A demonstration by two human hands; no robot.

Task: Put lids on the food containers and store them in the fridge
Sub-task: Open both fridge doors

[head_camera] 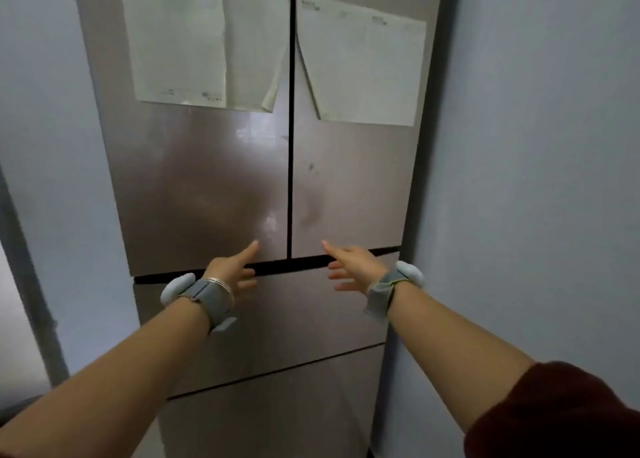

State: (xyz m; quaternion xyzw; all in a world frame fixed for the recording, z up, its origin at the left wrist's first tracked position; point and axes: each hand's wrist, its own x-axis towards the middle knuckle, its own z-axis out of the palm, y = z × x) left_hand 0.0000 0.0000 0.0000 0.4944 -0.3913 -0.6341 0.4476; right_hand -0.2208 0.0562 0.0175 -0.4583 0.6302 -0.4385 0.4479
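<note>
The fridge fills the middle of the view, a brushed-metal unit standing between pale walls. Its two upper doors are shut, meeting at a dark vertical seam, and a dark horizontal gap runs under them above the drawer fronts. Nothing of the fridge interior shows.

Paper sheets are fixed high on the left door, one overlapping the other with a lower corner curling away; a further sheet hangs on the right door, just across the seam. The print on all of them is too blurred to read.

Both arms reach toward the fridge. The left hand is spread and empty, forefinger extended onto the lower edge of the left door, the other fingers lying across the horizontal gap. The right hand is likewise spread and empty, at the same gap on the other side of the seam. Judged from this placing, the hands are positioned to catch the lower edges of the doors; whether the fingertips have hooked into the gap cannot be told.

Each wrist carries a grey strap with a pale device; the left wrist also bears thin metal bangles. A dark red sleeve is pushed up the right arm.

The food containers and their lids are not in view; their position relative to the fridge cannot be stated.
</note>
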